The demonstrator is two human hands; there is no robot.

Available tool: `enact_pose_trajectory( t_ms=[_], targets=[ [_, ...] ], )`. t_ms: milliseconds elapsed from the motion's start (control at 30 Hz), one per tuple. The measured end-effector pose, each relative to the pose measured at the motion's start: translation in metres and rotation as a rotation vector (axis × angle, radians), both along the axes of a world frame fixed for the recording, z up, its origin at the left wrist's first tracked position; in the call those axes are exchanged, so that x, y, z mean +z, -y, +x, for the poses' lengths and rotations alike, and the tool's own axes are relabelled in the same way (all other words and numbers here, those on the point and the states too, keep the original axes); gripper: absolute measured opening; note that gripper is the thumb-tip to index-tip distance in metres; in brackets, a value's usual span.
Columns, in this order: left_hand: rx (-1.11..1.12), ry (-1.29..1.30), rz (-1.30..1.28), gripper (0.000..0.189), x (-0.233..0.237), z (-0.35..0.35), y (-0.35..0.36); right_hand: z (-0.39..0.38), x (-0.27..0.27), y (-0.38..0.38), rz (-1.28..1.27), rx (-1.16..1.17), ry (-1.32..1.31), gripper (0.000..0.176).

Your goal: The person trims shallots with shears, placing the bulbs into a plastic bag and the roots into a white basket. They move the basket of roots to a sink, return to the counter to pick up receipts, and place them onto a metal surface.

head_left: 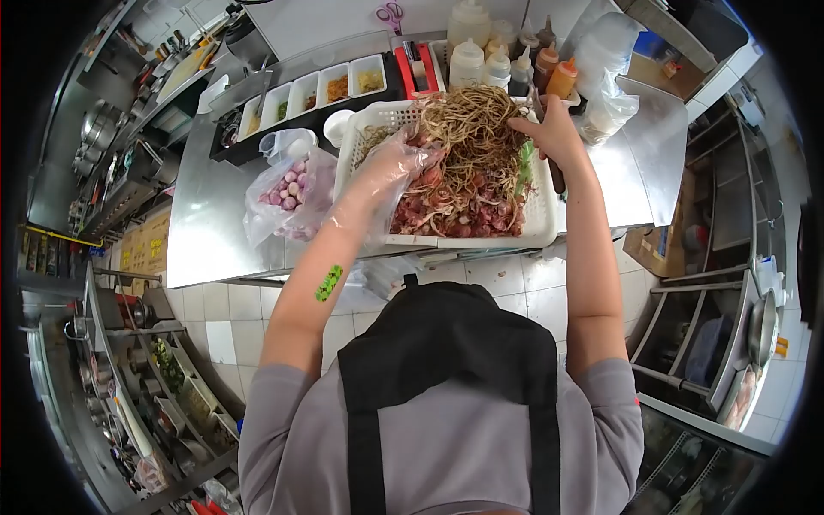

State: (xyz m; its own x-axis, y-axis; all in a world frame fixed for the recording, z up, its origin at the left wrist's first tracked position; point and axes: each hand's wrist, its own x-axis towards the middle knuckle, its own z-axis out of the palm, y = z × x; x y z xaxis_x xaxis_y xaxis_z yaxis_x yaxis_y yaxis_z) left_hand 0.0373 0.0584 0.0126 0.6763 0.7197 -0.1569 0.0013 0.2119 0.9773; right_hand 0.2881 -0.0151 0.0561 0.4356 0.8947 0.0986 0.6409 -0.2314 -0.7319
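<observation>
Two hands at a white basket (541,233), upper centre of the frame.
From my remote view, stringy roots (476,120) lie over reddish pieces (463,221) inside it; the plastic-gloved left hand (405,159) meets the heap's left side, the right hand (554,133) its upper right. I can't tell whether either hand's fingers are clamped on anything.
</observation>
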Motion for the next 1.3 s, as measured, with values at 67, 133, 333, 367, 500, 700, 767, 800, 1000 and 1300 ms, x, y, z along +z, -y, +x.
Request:
enact_pose_trajectory(
  t_ms=[67,133,333,367,500,700,767,800,1000,1300],
  targets=[
    [0.011,0.043,0.036,0.057,0.0,0.001,0.005,0.0,0.002,0.006,0.182,0.048,0.226,0.048],
    [0.059,0.146,0.117,0.047,-0.006,0.008,0.011,-0.027,0.016,0.016,0.251,0.153,0.174,0.042],
    [0.147,-0.156,0.381,0.038,-0.01,0.007,0.016,-0.092,-0.01,0.024,0.068,0.365,0.22,0.031],
    [0.177,-0.209,0.512,0.039,-0.013,0.006,0.012,-0.09,-0.016,0.025,0.019,0.31,0.269,0.031],
    [0.193,-0.366,0.488,0.044,0.011,0.004,0.03,-0.087,-0.023,0.033,-0.002,0.302,0.235,0.031],
    [0.15,-0.438,0.854,0.056,0.0,0.015,0.024,-0.077,-0.019,0.04,0.173,0.276,0.025,0.032],
    [0.143,-0.471,1.041,0.056,0.01,0.02,0.03,-0.075,-0.019,0.037,0.186,0.22,-0.022,0.032],
    [0.081,-0.523,1.024,0.053,0.011,0.022,0.027,-0.074,-0.021,0.035,0.182,0.221,-0.021,0.032],
    [0.011,-0.421,0.623,0.029,0.012,0.02,0.01,-0.067,-0.034,0.032,0.277,0.212,0.114,0.032],
    [0.007,-0.55,0.865,0.014,0.006,0.017,0.018,-0.106,-0.03,0.056,-0.154,0.307,0.435,0.046]
  ],
)
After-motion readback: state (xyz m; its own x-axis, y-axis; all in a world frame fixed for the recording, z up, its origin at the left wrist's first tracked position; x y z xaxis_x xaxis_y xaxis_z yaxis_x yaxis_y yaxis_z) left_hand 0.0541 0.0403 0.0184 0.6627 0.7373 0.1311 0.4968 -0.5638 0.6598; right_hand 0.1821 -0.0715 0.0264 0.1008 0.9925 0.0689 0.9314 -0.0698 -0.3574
